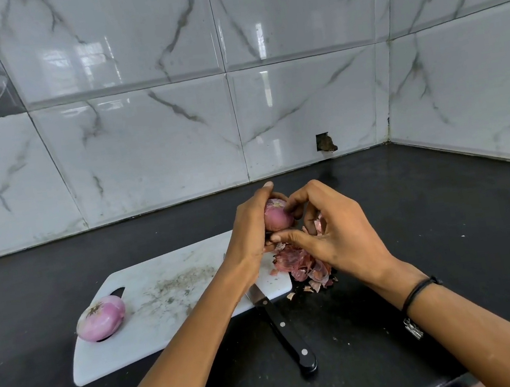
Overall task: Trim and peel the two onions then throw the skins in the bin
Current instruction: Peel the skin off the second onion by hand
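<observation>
Far left, the peeled onion (100,321) sits on the near-left corner of the white cutting board (169,287). I read that as the finished one, parked where it won't get mixed in with the scraps. The black-handled knife (289,337) lies with its blade on the board's right edge and its handle out on the dark countertop (425,204). It is within reach but not needed for this step.

My left hand (249,235) is wrapped round the second onion (277,214) and holds it up above the board's right end, so it can be turned while I strip it. It still looks dull and reddish, so I judge some skin remains. My right hand (339,234) has its fingers curled in, pinching at that onion's side and underside, probably lifting a strip.

Directly beneath, the loose skins (304,266) are heaped across the board's right edge and the counter. I judge they are dropped there to be gathered in one go. No bin is in view.
</observation>
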Demonstrator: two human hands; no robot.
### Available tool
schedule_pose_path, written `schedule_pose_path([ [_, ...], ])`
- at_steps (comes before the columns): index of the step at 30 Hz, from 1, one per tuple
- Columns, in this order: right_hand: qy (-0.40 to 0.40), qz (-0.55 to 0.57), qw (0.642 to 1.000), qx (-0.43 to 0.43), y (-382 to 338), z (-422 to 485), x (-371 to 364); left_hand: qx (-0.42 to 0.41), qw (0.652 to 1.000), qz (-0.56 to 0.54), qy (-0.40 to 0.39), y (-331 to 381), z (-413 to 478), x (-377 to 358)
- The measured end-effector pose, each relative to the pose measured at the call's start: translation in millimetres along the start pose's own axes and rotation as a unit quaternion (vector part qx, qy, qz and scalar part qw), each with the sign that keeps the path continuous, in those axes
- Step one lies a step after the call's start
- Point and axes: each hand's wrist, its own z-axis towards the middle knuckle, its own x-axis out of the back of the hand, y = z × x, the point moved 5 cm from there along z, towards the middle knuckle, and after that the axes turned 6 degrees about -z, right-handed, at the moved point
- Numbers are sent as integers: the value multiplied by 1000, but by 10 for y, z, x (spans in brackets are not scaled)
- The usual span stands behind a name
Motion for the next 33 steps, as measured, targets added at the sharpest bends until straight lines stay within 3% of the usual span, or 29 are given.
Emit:
schedule_pose_path([
  [12, 2, -2, 1000, 11, 31, -2, -24, -3, 1000, 14, 11, 21, -17, -9],
  [23, -49, -5, 998, 42, 14, -8, -72, 92, 990, -86, 56, -190, 84, 141],
  [27, -63, -34, 997, 37, 23, -21, -91, 115, 985, -103, 79, -239, 133, 223],
  [33, -16, -96, 995, -29, 129, -16, -25, 120, 981, -123, 91, -263, 191, 266],
])
